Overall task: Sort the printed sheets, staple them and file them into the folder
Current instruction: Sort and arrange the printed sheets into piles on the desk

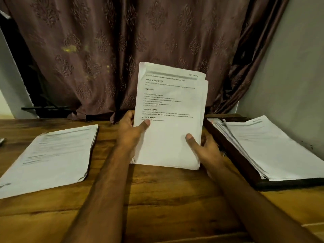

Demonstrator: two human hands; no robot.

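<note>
Both hands [168, 139] gripping sheet stack [171, 109], upright, long axis vertical

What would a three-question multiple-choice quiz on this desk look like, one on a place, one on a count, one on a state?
1. Where does the dark folder lie?
A. right of the held sheets
B. on the left pile
C. under the curtain

2. How many batches of paper show?
A. one
B. three
C. five

3. How is the held stack?
A. flat on the table
B. rolled up
C. upright in both hands

Answers:
1 A, it sits at the right with sheets on it.
2 B, the held stack, the left pile and the folder's sheets.
3 C, left hand and right hand pinch its sides.
</note>
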